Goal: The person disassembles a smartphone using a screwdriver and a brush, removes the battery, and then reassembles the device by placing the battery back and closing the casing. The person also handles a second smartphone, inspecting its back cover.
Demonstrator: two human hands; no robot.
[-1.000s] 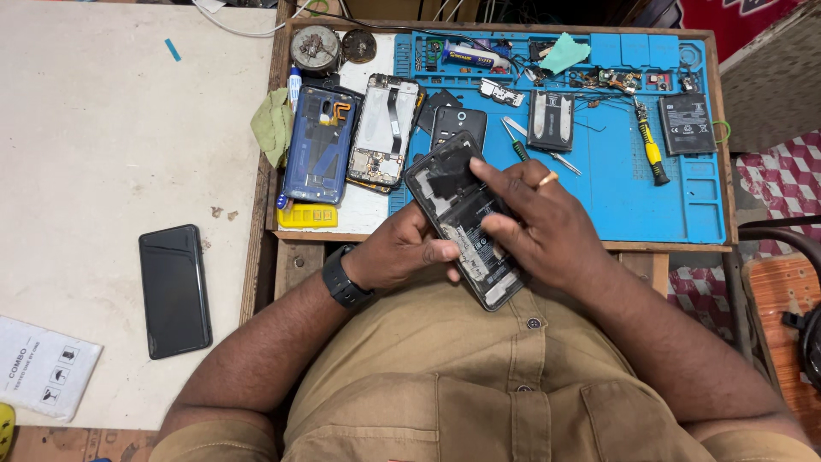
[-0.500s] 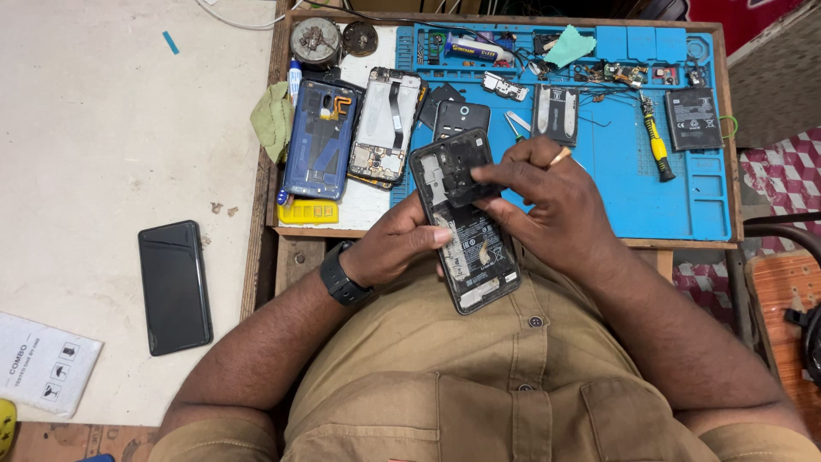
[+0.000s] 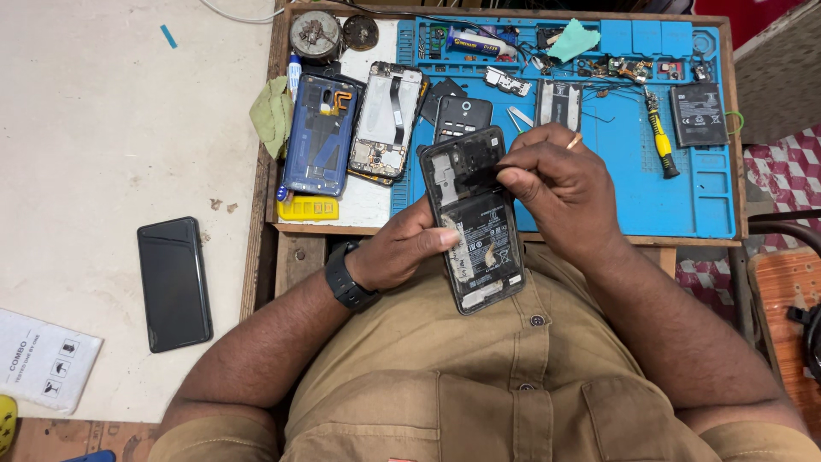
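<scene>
— Fingers first: what are they doing?

— Fingers of the left hand (image 3: pixel 402 252) are wrapped around the lower left edge of the opened phone (image 3: pixel 475 221), thumb pressed flat on its battery, so that hand is clamped on it. Those of the right hand (image 3: pixel 560 184) are pinched together at the phone's upper half, on a dark flat part just under the camera area. A thin pale stick pokes out past the right knuckles; I cannot tell how it is gripped.

— Where does the phone sit?

— Held up over the near edge of the desk (image 3: pixel 286 257), in front of the person's tan shirt, tilted slightly, back cover off, battery and boards showing. A black watch (image 3: pixel 346 278) is on the left wrist.

— And beyond the hands?

— A blue work mat (image 3: pixel 684 205) covers the right part of the desk. Just behind the held phone lies a black back cover (image 3: pixel 463 115); left of it, a bare phone frame (image 3: pixel 386 124) and a blue phone shell (image 3: pixel 318 133), with a yellow block (image 3: pixel 308 208) below and a green cloth (image 3: pixel 272 115) beside them. Further right lie a yellow-handled screwdriver (image 3: pixel 660 135) and a loose battery (image 3: pixel 699 114).

— Anything off the desk?

— A black phone (image 3: pixel 174 282) lies face up on the pale surface to the left, well apart.
</scene>
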